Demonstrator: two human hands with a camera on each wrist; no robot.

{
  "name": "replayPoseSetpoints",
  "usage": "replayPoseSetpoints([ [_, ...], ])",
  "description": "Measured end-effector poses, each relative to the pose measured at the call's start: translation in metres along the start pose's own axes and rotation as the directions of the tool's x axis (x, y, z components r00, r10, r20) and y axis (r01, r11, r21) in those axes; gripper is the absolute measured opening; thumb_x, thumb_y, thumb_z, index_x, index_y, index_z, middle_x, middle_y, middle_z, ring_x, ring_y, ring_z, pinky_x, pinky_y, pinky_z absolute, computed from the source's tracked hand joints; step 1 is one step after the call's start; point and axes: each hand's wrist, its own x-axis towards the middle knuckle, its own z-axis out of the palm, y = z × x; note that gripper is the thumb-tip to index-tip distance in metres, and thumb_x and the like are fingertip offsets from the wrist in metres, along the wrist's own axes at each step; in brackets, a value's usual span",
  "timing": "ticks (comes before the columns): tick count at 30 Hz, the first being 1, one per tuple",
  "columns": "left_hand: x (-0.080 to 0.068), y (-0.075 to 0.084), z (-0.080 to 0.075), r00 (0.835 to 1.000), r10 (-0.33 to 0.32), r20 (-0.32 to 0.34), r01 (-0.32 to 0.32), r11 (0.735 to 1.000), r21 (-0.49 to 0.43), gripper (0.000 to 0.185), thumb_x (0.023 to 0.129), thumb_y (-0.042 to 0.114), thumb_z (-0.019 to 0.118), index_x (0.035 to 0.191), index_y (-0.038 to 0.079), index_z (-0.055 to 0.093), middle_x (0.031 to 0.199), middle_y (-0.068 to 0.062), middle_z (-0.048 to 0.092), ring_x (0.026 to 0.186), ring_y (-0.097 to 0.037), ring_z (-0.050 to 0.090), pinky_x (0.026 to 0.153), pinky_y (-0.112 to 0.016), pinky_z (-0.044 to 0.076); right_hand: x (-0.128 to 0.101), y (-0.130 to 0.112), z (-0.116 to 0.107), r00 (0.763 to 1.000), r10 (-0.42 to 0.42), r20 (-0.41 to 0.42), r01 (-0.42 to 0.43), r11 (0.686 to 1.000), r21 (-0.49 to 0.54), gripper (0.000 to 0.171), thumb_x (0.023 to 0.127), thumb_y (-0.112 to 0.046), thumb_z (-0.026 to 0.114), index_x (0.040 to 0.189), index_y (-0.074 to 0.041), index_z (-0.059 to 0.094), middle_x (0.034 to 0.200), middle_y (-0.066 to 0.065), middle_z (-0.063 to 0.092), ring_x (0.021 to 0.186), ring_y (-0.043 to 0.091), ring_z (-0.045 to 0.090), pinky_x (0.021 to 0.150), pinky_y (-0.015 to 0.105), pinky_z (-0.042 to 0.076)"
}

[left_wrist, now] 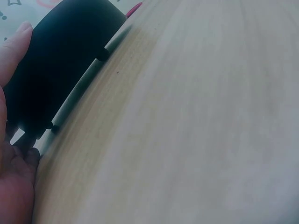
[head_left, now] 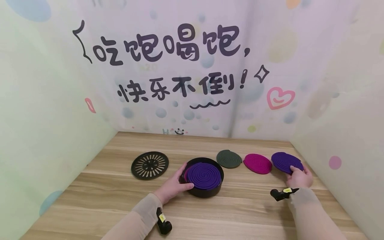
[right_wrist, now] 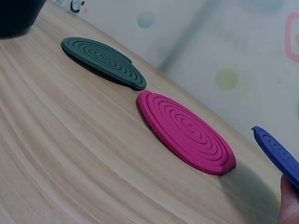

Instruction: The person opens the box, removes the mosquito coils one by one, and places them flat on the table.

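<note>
Wooden table (head_left: 120,200) lies before you, with pastel walls around it. Your left hand (head_left: 174,186) grips the rim of the black round holder (head_left: 207,191), fingers curled on its left side; a purple coil (head_left: 205,175) lies inside. Your right hand (head_left: 298,176) pinches the near edge of another purple coil (head_left: 285,161) and tilts it up. Between them lie a magenta coil (head_left: 258,163) and a dark green coil (head_left: 229,158). A slotted black lid (head_left: 150,165) rests left of the holder. Your right wrist view shows the lifted edge (right_wrist: 275,151), and your left wrist view shows only the holder wall (left_wrist: 56,70).
</note>
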Motion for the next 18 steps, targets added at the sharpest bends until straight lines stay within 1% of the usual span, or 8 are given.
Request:
replayPoseSetpoints([
  [1,0.0001,-0.0003,-0.0001,1.000,0.000,0.000,0.000,1.000,0.001,0.100,0.080,0.032,0.079,0.156,0.020,0.015,0.159,-0.014,0.013,0.144,-0.034,0.012,0.113,-0.054,0.015,0.0007,-0.0003,-0.0004,1.000,0.004,-0.008,-0.004,1.000,0.030,0.081,0.083,0.023,0.052,0.147,-0.024,0.037,0.151,-0.008,0.032,0.130,0.008,0.038,0.090,0.029,0.047],
  [2,0.0002,-0.0004,-0.0001,1.000,-0.001,0.001,0.001,1.000,0.004,0.100,0.080,0.033,0.079,0.156,0.019,0.015,0.159,-0.014,0.013,0.144,-0.034,0.012,0.114,-0.054,0.015,0.0008,-0.0005,-0.0008,1.000,0.005,-0.013,-0.005,0.999,0.050,0.082,0.083,0.025,0.051,0.148,-0.023,0.035,0.152,-0.008,0.030,0.132,0.007,0.035,0.096,0.031,0.041],
  [4,0.0003,-0.0006,0.0000,1.000,-0.002,0.002,0.002,1.000,0.009,0.100,0.080,0.034,0.079,0.156,0.019,0.014,0.159,-0.014,0.012,0.144,-0.034,0.012,0.113,-0.054,0.015,0.0002,-0.0009,-0.0010,1.000,0.003,-0.025,-0.001,0.997,0.076,0.083,0.082,0.026,0.048,0.148,-0.023,0.034,0.152,-0.009,0.027,0.134,0.006,0.031,0.103,0.031,0.031],
  [5,0.0005,-0.0008,0.0000,1.000,-0.002,0.001,0.002,1.000,0.011,0.101,0.080,0.034,0.079,0.156,0.018,0.014,0.159,-0.014,0.013,0.144,-0.034,0.012,0.113,-0.054,0.015,-0.0004,-0.0010,-0.0010,0.999,0.003,-0.032,0.000,0.996,0.091,0.083,0.082,0.027,0.046,0.148,-0.022,0.034,0.152,-0.009,0.027,0.134,0.005,0.030,0.104,0.031,0.029],
  [8,0.0008,-0.0009,0.0002,1.000,0.004,-0.002,-0.004,1.000,0.017,0.100,0.080,0.034,0.079,0.156,0.018,0.015,0.159,-0.014,0.013,0.144,-0.034,0.013,0.113,-0.054,0.015,-0.0031,-0.0011,-0.0015,0.999,0.002,-0.041,0.004,0.991,0.136,0.085,0.080,0.030,0.041,0.148,-0.020,0.035,0.152,-0.009,0.028,0.134,0.004,0.028,0.106,0.031,0.027],
  [12,0.0002,-0.0001,0.0006,1.000,0.011,-0.006,-0.011,1.000,0.012,0.099,0.081,0.032,0.079,0.156,0.018,0.015,0.159,-0.015,0.014,0.144,-0.034,0.014,0.114,-0.053,0.016,-0.0055,-0.0003,-0.0024,0.998,-0.003,-0.065,0.015,0.983,0.181,0.086,0.077,0.034,0.038,0.146,-0.018,0.039,0.151,-0.008,0.031,0.134,0.004,0.029,0.106,0.030,0.027],
  [15,-0.0010,0.0022,0.0012,1.000,0.014,-0.012,-0.014,1.000,0.017,0.098,0.082,0.029,0.078,0.156,0.017,0.015,0.158,-0.016,0.015,0.144,-0.035,0.016,0.113,-0.054,0.016,-0.0046,0.0005,-0.0034,0.996,-0.007,-0.092,0.024,0.983,0.181,0.084,0.077,0.033,0.039,0.145,-0.017,0.039,0.151,-0.007,0.031,0.133,0.004,0.030,0.106,0.031,0.029],
  [18,-0.0007,0.0012,0.0013,1.000,0.013,-0.018,-0.012,1.000,0.024,0.097,0.082,0.028,0.078,0.156,0.018,0.016,0.158,-0.016,0.016,0.143,-0.035,0.016,0.113,-0.054,0.016,-0.0016,0.0011,-0.0044,0.995,-0.001,-0.101,0.020,0.981,0.194,0.083,0.079,0.032,0.038,0.145,-0.019,0.038,0.152,-0.007,0.029,0.134,0.004,0.028,0.106,0.031,0.029],
])
